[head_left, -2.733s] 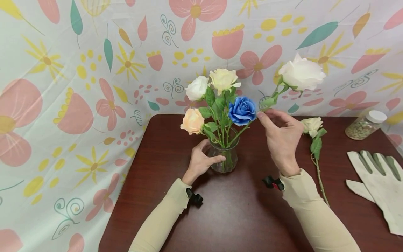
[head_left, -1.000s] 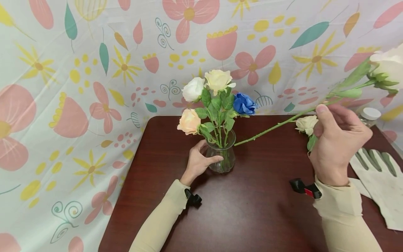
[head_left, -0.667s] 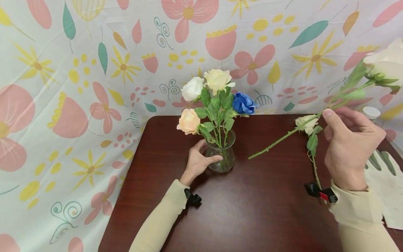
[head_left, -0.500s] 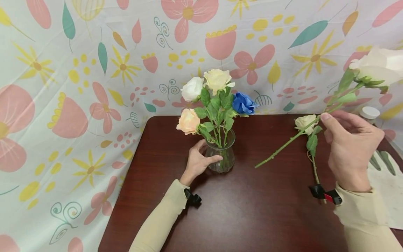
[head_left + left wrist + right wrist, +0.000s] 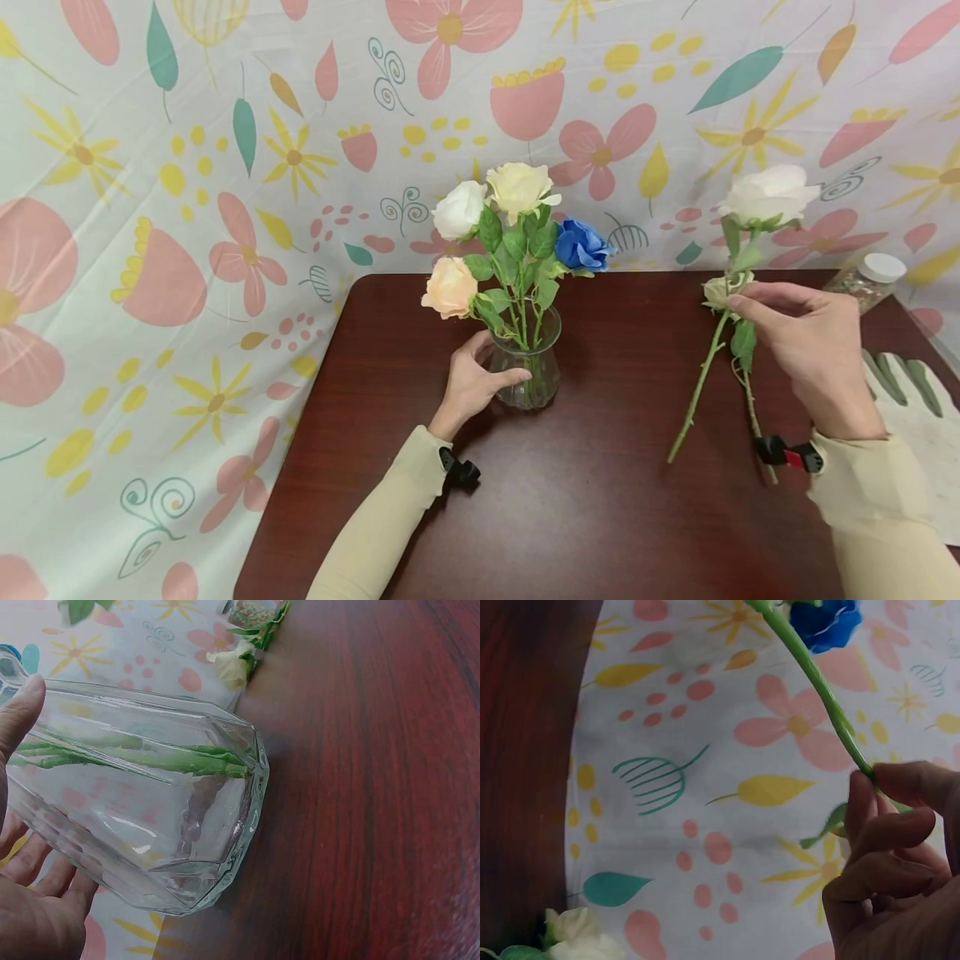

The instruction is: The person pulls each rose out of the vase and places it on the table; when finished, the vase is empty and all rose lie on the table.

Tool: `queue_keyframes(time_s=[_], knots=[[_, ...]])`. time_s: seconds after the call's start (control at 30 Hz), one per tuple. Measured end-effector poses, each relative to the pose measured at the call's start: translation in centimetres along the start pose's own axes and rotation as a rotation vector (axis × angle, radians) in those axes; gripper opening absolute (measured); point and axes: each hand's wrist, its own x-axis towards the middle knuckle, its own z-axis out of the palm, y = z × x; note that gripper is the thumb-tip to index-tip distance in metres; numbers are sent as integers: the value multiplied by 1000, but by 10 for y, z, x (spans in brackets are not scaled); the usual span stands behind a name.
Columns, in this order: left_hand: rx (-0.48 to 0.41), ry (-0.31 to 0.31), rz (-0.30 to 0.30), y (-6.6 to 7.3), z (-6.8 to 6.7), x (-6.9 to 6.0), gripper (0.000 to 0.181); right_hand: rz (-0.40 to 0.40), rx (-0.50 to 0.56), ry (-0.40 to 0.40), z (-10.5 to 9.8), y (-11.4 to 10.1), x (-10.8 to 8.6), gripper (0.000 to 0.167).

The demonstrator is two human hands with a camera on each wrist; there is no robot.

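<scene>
My left hand (image 5: 474, 383) grips a clear glass vase (image 5: 531, 385) from its left side, thumb in front and fingers behind. Through the glass in the left wrist view, green stems (image 5: 150, 755) show. The vase holds a white rose (image 5: 459, 210), a cream rose (image 5: 519, 188), a peach rose (image 5: 450, 288) and a blue rose (image 5: 582, 246). Off to the right, my right hand (image 5: 817, 354) pinches the stem (image 5: 701, 387) of a big white rose (image 5: 771, 196), its bloom up and its cut end angled down to the left. The right wrist view shows thumb and fingertips on that stem (image 5: 821, 686).
A smaller cream rose (image 5: 742, 342) lies on the dark wooden table (image 5: 555, 517), partly behind the held rose and the right hand. A lidded jar (image 5: 870, 279) stands at the back right, near a work glove (image 5: 918, 425). Flower-print cloth (image 5: 300, 100) hangs behind.
My right hand has carried the big white rose rightward from the vase and tipped it more upright, with its stem end now lower. My left hand stays on the vase.
</scene>
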Motion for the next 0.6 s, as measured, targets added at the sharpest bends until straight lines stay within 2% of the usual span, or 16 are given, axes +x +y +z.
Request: queue_keyframes(time_s=[0.1, 0.17, 0.3, 0.47, 0.6], knots=[[-2, 4, 0, 0, 0, 0, 68, 12, -207, -62, -3, 7, 5, 8], [1, 3, -2, 0, 0, 0, 68, 33, -262, -103, -5, 12, 9, 9], [2, 3, -4, 1, 0, -1, 67, 57, -346, -163, -6, 25, 19, 15], [-12, -3, 1, 1, 0, -1, 71, 92, -422, -223, -7, 45, 32, 14], [-32, -14, 14, 0, -1, -1, 77, 98, -475, -294, -10, 61, 41, 24]])
